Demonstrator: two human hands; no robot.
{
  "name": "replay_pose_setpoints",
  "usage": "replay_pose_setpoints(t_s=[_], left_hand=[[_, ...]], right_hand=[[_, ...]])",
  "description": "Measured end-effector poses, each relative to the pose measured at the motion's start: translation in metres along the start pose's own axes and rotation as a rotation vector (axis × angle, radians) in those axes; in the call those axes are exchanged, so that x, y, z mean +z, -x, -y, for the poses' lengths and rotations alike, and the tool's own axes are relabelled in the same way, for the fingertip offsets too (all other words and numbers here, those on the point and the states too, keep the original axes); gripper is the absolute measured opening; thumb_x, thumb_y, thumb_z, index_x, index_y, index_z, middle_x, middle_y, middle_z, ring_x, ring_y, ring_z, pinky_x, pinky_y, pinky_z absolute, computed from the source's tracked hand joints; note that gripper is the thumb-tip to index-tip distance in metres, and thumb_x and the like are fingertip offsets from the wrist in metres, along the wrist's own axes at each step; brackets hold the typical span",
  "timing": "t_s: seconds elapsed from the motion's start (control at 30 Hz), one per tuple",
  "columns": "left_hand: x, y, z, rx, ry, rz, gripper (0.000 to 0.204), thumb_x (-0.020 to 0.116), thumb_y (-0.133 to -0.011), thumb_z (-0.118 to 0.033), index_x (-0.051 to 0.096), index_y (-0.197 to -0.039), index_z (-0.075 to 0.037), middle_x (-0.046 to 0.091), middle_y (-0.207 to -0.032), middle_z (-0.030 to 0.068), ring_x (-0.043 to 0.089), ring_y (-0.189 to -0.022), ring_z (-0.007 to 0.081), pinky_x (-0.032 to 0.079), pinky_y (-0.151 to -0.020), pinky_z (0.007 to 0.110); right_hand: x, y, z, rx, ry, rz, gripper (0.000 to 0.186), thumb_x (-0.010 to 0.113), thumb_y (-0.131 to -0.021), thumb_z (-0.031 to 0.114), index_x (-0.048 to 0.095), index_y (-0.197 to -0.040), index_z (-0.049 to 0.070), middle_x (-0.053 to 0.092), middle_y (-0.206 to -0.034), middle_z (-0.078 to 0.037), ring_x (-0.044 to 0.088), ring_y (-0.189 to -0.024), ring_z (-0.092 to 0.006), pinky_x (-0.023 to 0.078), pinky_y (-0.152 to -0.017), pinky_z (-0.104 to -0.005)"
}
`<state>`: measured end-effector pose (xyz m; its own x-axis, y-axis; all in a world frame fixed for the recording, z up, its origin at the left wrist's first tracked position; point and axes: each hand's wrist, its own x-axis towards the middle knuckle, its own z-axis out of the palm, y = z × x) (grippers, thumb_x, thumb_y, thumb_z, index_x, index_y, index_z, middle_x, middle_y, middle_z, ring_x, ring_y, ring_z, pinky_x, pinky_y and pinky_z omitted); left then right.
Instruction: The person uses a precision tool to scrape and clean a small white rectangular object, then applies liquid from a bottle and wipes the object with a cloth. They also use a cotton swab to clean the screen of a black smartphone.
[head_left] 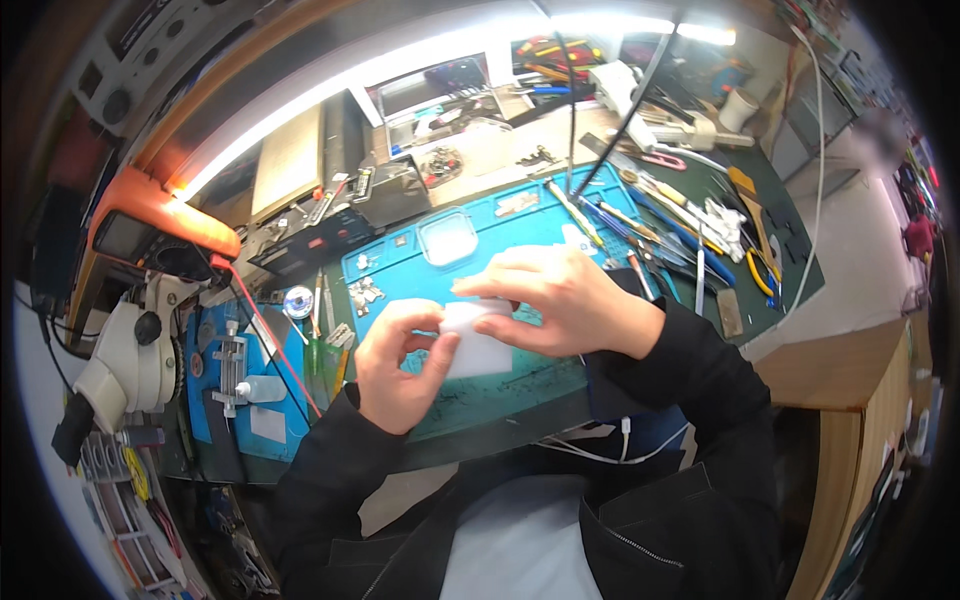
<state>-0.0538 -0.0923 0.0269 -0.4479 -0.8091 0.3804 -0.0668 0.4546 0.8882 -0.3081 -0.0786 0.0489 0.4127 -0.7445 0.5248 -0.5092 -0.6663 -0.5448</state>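
White piece at frame centre, over the mat; left hand fingers pinch its left edge, right hand fingers hold its upper right, presumably to steady it from both sides; tray sits above, likely parked clear

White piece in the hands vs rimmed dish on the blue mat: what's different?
The white piece is held between the left hand and the right hand; the rimmed dish lies on the blue mat, touched by neither. The white piece is nearer the person; the rimmed dish is farther back. The white piece is partly covered by the hands; the rimmed dish shows its rounded corners. Both look pale.
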Motion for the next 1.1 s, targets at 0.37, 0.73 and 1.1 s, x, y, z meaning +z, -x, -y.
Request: replay_pose_setpoints(t_s=[0.37,0.73,1.1], left_hand=[[-0.007,0.003,-0.001,-0.156,0.222,0.336,0.049,0.075,-0.103,-0.012,0.053,-0.145,0.001,0.066,-0.134,0.0126,0.065,-0.124,0.0200,0.052,-0.104,0.034],[-0.008,-0.004,0.022,-0.238,0.334,0.162,0.036,0.064,-0.106,-0.004,0.052,-0.138,0.002,0.070,-0.125,0.0101,0.069,-0.116,0.0167,0.053,-0.101,0.031],[-0.070,-0.049,0.006,-0.003,0.386,-0.481,0.050,0.052,-0.105,-0.016,0.045,-0.149,0.006,0.066,-0.137,0.0254,0.071,-0.117,0.0349,0.064,-0.091,0.040]], right_hand=[[-0.010,0.025,0.056,0.165,0.095,-0.061,0.028,0.073,-0.097,0.025,0.072,-0.117,0.006,0.076,-0.110,-0.013,0.076,-0.095,-0.0324,0.061,-0.081,-0.0421],[-0.049,0.137,0.049,0.635,0.542,-0.512,0.019,0.075,-0.097,0.015,0.077,-0.115,0.007,0.076,-0.102,-0.010,0.074,-0.080,-0.0267,0.057,-0.071,-0.0386],[-0.053,0.161,0.002,0.927,0.823,-0.457,0.031,0.071,-0.097,0.015,0.072,-0.127,0.008,0.067,-0.098,-0.010,0.070,-0.085,-0.0317,0.057,-0.076,-0.0444]])
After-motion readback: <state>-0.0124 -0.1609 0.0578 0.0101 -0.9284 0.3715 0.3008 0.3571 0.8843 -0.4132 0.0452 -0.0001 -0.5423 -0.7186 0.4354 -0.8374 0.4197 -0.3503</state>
